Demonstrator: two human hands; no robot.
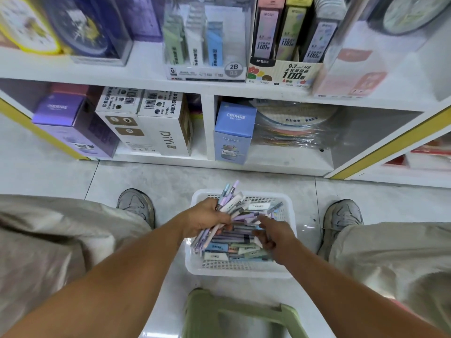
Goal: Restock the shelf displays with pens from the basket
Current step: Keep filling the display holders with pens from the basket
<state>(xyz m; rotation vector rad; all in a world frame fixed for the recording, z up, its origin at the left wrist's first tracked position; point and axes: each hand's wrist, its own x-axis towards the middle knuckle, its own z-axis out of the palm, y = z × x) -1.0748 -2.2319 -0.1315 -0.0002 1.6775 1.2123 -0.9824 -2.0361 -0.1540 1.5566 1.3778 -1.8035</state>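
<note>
Head view: the left hand point(207, 219) grips a fanned bundle of pastel pens point(225, 208) above the white mesh basket point(240, 270), which sits on the floor between 2 grey shoes. The right hand point(273, 234) reaches into the basket, fingers loosely curled at the pile; whether it pinches a pen I cannot tell. Judging from this, gathering is under way and no pen has reached the shelf point(146, 81) yet. The bundle looks like roughly 8 pens; the exact count is unclear. Many pens and flat boxed items remain inside. 1 green stool point(219, 313) stands nearest.
</note>
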